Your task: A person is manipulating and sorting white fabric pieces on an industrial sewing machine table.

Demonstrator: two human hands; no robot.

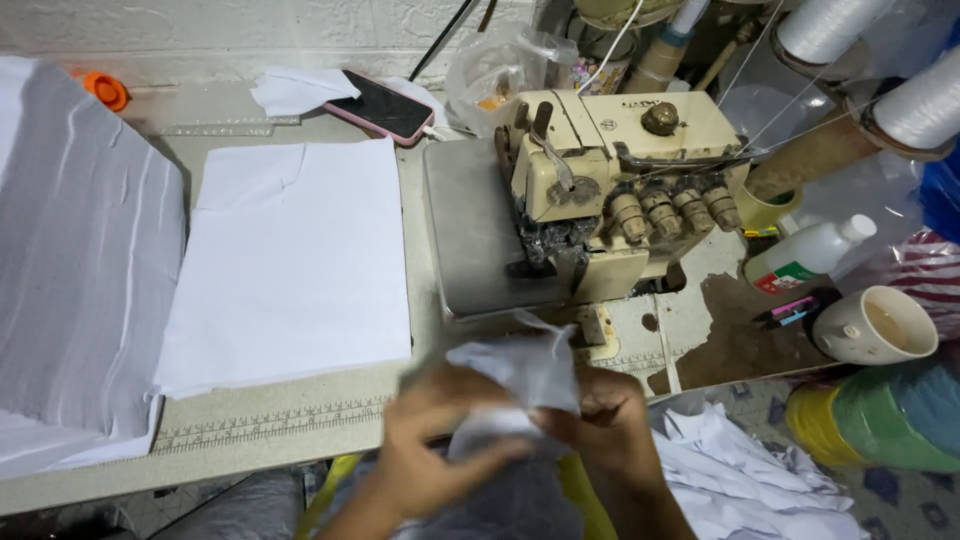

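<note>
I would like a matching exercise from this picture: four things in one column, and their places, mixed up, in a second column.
Things
1. white cloth piece
2. phone
3. cup
4. white fabric stack

Places
A. at the right, beside a white bottle
B. flat on the table, left of the sewing machine
C. between the left hand and right hand
D. at the back of the table, near the wall

Pairs: 1-C, 2-D, 3-A, 4-B

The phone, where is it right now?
The phone lies screen-up at the back of the table, left of the sewing machine, just behind the white fabric stack.
</note>
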